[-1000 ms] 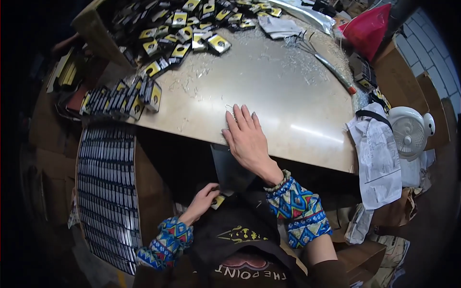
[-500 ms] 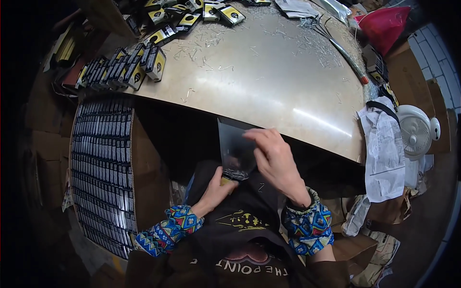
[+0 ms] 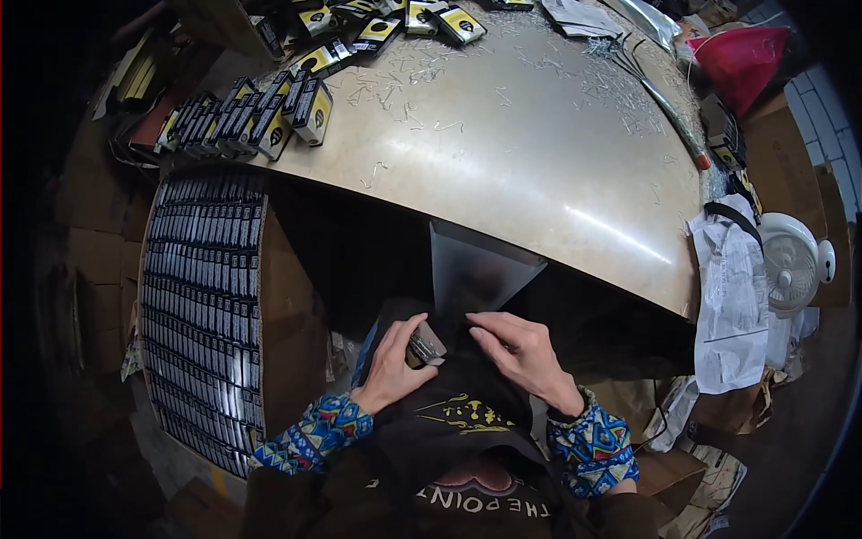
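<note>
My left hand [image 3: 391,366] grips a small open carton [image 3: 427,345], tilted, its flap raised. Thin silvery metal pieces show in its mouth. Just right of it my right hand [image 3: 523,353] is closed, thumb and forefinger pinched together above the dark apron over my lap. Whatever is between those fingertips, if anything, is too small to make out. Beyond both hands a grey sheet-metal chute [image 3: 480,269] slopes down from the table edge.
Bent wire pieces [image 3: 400,90] lie scattered on the metal-topped table [image 3: 503,171]. Yellow-and-black cartons [image 3: 310,112] stand in a row at its left. Below them, a large cardboard box [image 3: 202,305] holds packed rows of cartons. A white fan [image 3: 790,260] and hanging paper sheet [image 3: 732,305] are right.
My right hand has come down from the chute to above my lap. The carton in my left hand has moved away from the chute's lower end. The whole view has shifted slightly.
</note>
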Demonstrator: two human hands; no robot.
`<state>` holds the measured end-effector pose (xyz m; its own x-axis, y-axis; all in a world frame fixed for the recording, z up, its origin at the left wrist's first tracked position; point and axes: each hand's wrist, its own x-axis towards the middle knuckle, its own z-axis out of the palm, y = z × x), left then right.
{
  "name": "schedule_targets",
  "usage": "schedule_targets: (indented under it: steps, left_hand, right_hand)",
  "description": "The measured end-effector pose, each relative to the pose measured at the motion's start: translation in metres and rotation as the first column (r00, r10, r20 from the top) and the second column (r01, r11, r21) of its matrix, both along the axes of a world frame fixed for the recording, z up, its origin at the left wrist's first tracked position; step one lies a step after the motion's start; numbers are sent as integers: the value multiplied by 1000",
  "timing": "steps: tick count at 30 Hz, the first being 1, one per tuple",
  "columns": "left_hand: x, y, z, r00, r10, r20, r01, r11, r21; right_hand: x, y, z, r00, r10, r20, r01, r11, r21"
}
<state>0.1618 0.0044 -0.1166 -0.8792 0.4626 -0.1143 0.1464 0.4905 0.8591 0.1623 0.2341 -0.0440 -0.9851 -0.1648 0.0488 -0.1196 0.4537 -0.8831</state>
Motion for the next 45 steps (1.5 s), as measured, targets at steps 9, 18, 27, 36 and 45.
schedule_targets:
  steps: [9,18,27,36,45]
  left_hand:
    - [-26,37,25,977,196,-84,-161,936,314]
    - [-42,45,37,942,218,-254,-167,964,208]
    - [-48,58,47,886,209,-414,-123,967,224]
    - [-43,62,57,938,175,-298,-159,984,77]
    - [-46,65,60,951,151,-271,-135,988,78]
  right_hand:
    - [-3,-7,4,868,-129,-480,158,987,22]
    - [-4,-23,-11,857,-168,-488,258,958,125]
    - [-10,-35,-3,894,-340,-292,313,940,-135]
    - [-7,-38,-1,927,-360,-109,327,914,-240]
    - [-12,-41,2,899,-415,-139,376,894,-242]
